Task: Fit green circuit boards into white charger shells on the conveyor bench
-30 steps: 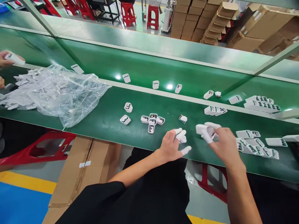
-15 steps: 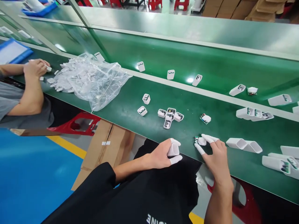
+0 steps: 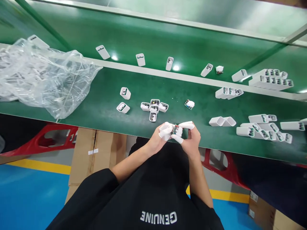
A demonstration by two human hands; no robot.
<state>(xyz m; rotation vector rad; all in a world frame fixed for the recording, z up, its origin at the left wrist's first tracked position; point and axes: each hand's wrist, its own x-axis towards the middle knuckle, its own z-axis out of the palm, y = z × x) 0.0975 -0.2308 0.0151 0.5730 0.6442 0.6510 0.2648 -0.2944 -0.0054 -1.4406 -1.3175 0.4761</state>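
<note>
My left hand [image 3: 157, 139] is closed around a white plastic housing [image 3: 165, 130], its open mouth facing up. Close beside it, my right hand [image 3: 190, 137] pinches a small circuit board [image 3: 177, 130] with a white block on it, between thumb and fingers. White covers sit on the fingertips of both hands. The board is right at the housing's side; whether they touch I cannot tell. Farther up the green bench lies another circuit board [image 3: 189, 104]. Left of that, several filled housings [image 3: 154, 109] stand in a cross-shaped cluster.
A clear plastic bag [image 3: 72, 86] over many white parts covers the bench's left end. Two hollow housings [image 3: 222, 121] lie to the right, with several filled ones [image 3: 263, 129] beyond. More housings [image 3: 140, 59] line the back ledge. Red stools [image 3: 220, 163] and a cardboard box [image 3: 100, 150] stand below.
My right hand has lifted the circuit board off the bench and brought it left to the housing in my left hand. The view has swung right, and the co-worker's hands have left the picture.
</note>
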